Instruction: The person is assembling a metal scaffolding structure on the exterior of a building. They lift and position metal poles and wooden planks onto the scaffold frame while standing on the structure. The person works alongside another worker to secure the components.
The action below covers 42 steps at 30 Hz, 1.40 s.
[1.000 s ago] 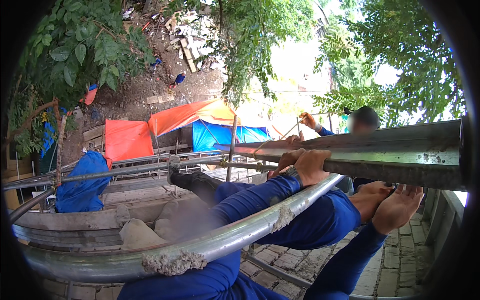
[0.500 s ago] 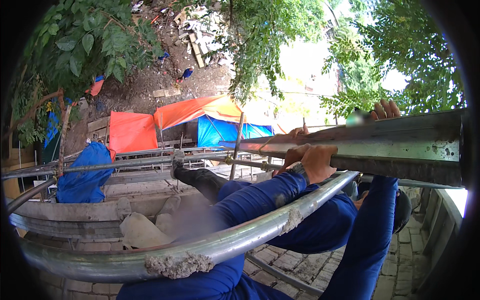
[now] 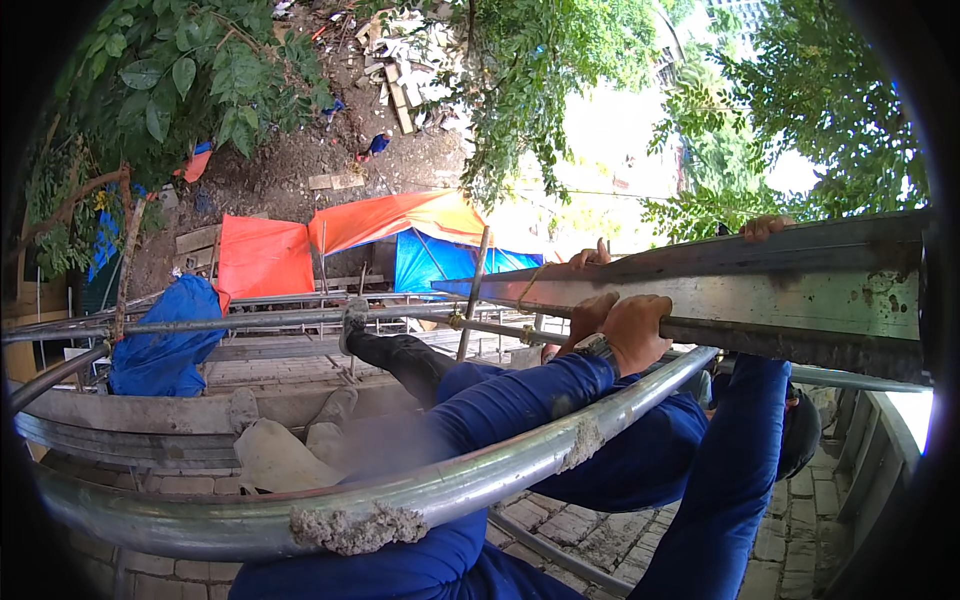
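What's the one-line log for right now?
left hand: gripping metal beam, lower edge | right hand: mostly behind beam, fingers over top | nearby: curved pipe with grey crust

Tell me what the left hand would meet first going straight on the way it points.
The metal beam, most likely: the left hand lies right at its lower edge and seems to touch it, though exact depth is unclear.

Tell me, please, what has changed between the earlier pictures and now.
The right hand, open below the metal channel before, has moved up behind it; its fingers now curl over the top edge. A co-worker's head that rose above the channel is no longer clearly visible. The left hand still grips the lower edge.
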Each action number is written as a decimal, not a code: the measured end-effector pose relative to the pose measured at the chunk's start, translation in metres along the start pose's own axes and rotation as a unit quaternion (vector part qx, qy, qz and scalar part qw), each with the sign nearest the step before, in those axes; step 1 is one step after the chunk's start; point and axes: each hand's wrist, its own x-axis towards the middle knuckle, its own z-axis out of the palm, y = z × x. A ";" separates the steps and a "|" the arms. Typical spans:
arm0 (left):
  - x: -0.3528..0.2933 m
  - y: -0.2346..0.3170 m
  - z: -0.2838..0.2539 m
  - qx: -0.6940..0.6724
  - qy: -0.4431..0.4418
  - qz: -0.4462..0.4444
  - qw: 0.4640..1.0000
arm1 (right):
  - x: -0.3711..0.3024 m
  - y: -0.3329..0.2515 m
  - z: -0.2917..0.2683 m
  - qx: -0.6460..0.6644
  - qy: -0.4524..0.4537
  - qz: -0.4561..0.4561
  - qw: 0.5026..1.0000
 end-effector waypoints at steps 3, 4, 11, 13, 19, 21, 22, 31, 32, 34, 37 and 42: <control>0.003 -0.007 -0.003 -0.003 0.008 0.006 1.000 | 0.016 0.009 0.013 -0.002 -0.001 -0.019 1.000; 0.000 -0.010 -0.001 -0.008 0.011 0.008 1.000 | 0.018 0.009 0.017 0.000 -0.003 -0.019 1.000; -0.010 -0.023 0.000 -0.009 0.046 0.010 0.999 | 0.024 0.020 0.028 0.008 -0.011 -0.016 1.000; -0.012 -0.021 0.001 -0.016 0.053 0.010 0.998 | 0.023 0.021 0.029 0.006 -0.011 -0.018 1.000; -0.015 -0.019 -0.003 -0.010 0.058 0.014 0.998 | 0.023 0.024 0.030 0.012 -0.012 -0.018 1.000; -0.015 -0.017 -0.004 -0.008 0.051 0.012 0.999 | 0.025 0.026 0.031 0.016 -0.015 -0.018 1.000; -0.015 -0.019 -0.006 -0.008 0.042 0.008 0.999 | 0.027 0.028 0.031 0.017 -0.018 -0.019 1.000; -0.016 -0.021 -0.005 -0.010 0.042 0.014 0.999 | 0.032 0.028 0.037 0.022 -0.040 -0.014 0.999; -0.016 -0.022 -0.005 -0.011 0.044 0.016 0.999 | 0.033 0.028 0.038 0.021 -0.041 -0.012 0.999; -0.015 -0.018 -0.007 -0.017 0.044 0.012 0.999 | 0.034 0.031 0.037 0.024 -0.044 -0.014 0.999; -0.015 -0.017 -0.011 -0.014 0.037 0.009 0.999 | 0.038 0.032 0.035 0.028 -0.048 -0.015 0.998; -0.018 -0.018 -0.011 -0.011 0.021 0.005 1.000 | 0.037 0.032 0.036 0.029 -0.055 -0.010 0.998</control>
